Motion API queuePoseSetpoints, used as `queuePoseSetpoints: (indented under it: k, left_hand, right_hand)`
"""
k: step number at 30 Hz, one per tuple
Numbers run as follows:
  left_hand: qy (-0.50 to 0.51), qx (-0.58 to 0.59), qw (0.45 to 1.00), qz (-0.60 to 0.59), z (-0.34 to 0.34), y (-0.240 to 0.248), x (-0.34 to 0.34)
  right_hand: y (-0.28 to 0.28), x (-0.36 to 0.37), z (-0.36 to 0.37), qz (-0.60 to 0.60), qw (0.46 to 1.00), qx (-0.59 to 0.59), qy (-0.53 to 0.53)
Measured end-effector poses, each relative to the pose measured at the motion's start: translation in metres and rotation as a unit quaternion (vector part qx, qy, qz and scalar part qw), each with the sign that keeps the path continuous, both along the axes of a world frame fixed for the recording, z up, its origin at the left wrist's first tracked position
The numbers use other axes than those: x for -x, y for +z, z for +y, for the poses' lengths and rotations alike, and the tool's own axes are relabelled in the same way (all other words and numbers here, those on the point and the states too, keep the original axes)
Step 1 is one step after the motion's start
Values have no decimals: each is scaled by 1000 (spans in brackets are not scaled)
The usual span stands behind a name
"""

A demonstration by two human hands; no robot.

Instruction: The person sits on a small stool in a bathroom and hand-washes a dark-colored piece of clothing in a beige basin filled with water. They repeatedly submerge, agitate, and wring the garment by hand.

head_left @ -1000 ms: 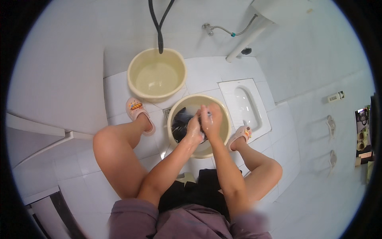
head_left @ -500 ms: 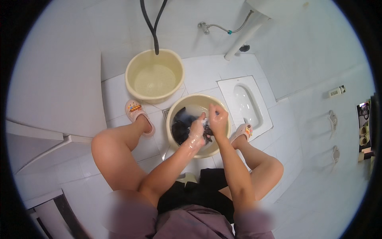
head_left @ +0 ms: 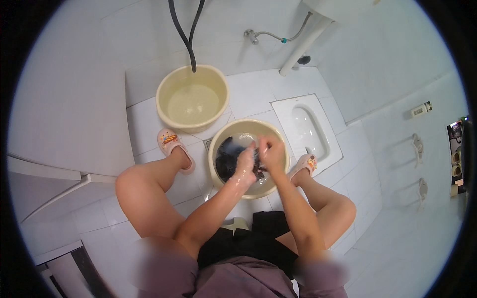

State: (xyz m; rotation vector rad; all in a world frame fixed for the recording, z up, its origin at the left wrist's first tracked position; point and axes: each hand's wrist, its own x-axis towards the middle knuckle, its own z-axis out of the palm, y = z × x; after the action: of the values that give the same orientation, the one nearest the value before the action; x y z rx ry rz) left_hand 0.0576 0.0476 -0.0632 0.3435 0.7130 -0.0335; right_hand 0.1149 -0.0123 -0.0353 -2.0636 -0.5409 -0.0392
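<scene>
While a pale, flat-sided panel [head_left: 74,99] stands at the far left, a pink rubber clog with bright charms [head_left: 168,141] covers the person's left foot on the white tiled floor [head_left: 248,94]. Just beyond it is a round cream plastic basin holding clear water [head_left: 194,127], with a looped black hose [head_left: 190,47] hanging down to its back rim. Farther right and nearer the person, a second cream plastic basin [head_left: 248,121] holds cloudy water and a dark, wet, bunched cloth [head_left: 226,161], most of it lying at the left side. Over that basin, the left hand [head_left: 245,161], wet and thumb up, has a narrow grip on part of the cloth, its fingers mostly hidden. Just beside it, the right hand [head_left: 271,154] is curled into a fist around another part. Right of the basin come the other pink clog [head_left: 310,163] and a white ceramic squat toilet [head_left: 308,131]; two pale hooks [head_left: 417,148] are on the right wall.
</scene>
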Motion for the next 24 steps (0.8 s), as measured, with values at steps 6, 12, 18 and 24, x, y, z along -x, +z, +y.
queuePoseSetpoints:
  k: [6, 12, 18, 24]
  left_hand:
    - [73, 76, 985, -140, 10, 10, 5]
    - [90, 121, 983, -109, 17, 5, 5]
    - [45, 40, 996, -61, -5, 16, 5]
    - [-3, 139, 952, -273, 24, -6, 9]
  right_hand:
    - [19, 35, 16, -105, 991, -30, 83]
    - [30, 35, 23, -186, 976, -47, 98]
    - [19, -3, 0, 10, 998, -24, -60]
    - [39, 20, 20, 45, 999, -3, -16]
